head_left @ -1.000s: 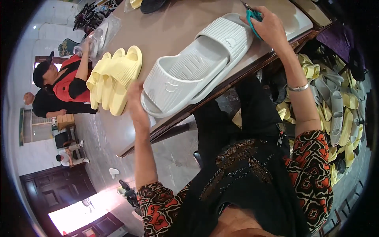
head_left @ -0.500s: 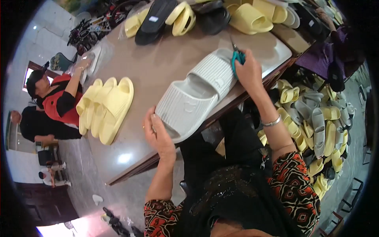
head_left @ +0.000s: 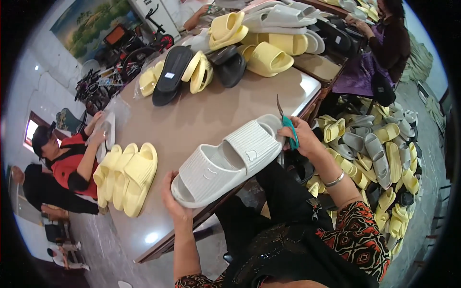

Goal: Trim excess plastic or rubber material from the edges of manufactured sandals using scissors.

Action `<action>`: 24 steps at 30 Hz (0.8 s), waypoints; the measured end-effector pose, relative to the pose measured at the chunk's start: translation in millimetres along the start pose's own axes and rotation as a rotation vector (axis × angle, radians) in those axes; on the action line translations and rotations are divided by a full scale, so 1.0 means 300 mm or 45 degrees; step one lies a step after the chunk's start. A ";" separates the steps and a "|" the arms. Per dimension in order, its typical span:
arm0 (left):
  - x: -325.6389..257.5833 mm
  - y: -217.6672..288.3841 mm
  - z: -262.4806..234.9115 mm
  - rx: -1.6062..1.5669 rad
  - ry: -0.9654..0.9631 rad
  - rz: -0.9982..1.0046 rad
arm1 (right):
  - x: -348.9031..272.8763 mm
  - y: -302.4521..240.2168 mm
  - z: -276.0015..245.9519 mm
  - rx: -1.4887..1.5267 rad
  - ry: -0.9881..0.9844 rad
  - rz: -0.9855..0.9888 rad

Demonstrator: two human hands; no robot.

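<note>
White slipper (head_left: 225,161) overhanging table edge (head_left: 307,103), left hand (head_left: 174,204), right hand (head_left: 300,137)

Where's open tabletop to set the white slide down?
Bare table runs between the white slide, the yellow stack at the left and the black slide. The far end is crowded with piled slides. Right hand holds scissors.

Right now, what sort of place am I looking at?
Probably a slipper workshop: a heap of slippers on the floor, stacked yellow slippers on the table, and scissors at a white slipper.
</note>
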State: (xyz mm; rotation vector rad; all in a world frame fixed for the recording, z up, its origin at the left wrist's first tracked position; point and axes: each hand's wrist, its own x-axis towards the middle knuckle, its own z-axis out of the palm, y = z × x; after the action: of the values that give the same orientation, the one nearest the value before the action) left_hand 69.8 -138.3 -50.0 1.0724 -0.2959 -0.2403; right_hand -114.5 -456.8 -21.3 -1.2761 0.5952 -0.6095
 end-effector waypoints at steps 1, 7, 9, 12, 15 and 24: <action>-0.001 -0.003 -0.007 -0.011 -0.024 -0.001 | -0.013 -0.011 -0.010 0.049 -0.017 0.018; -0.014 0.030 0.022 -0.148 0.028 0.012 | -0.059 -0.184 -0.085 -0.056 -0.021 -0.148; -0.018 0.032 0.035 -0.089 0.112 0.022 | -0.035 -0.239 -0.149 0.269 0.000 -0.238; -0.020 0.024 0.011 0.374 0.055 0.078 | 0.073 -0.358 -0.191 0.404 0.103 -0.558; -0.024 0.027 0.062 0.502 -0.019 0.157 | 0.303 -0.586 -0.343 0.693 -0.093 -0.711; -0.044 0.017 0.051 0.507 0.009 0.187 | 0.658 -0.787 -0.246 0.727 0.369 -0.695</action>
State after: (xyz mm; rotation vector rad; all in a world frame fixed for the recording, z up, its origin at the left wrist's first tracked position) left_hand 52.4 -144.1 -40.3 1.4367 -0.4257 -0.0447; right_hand -48.3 -689.8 182.4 -0.8002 0.2619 -1.3295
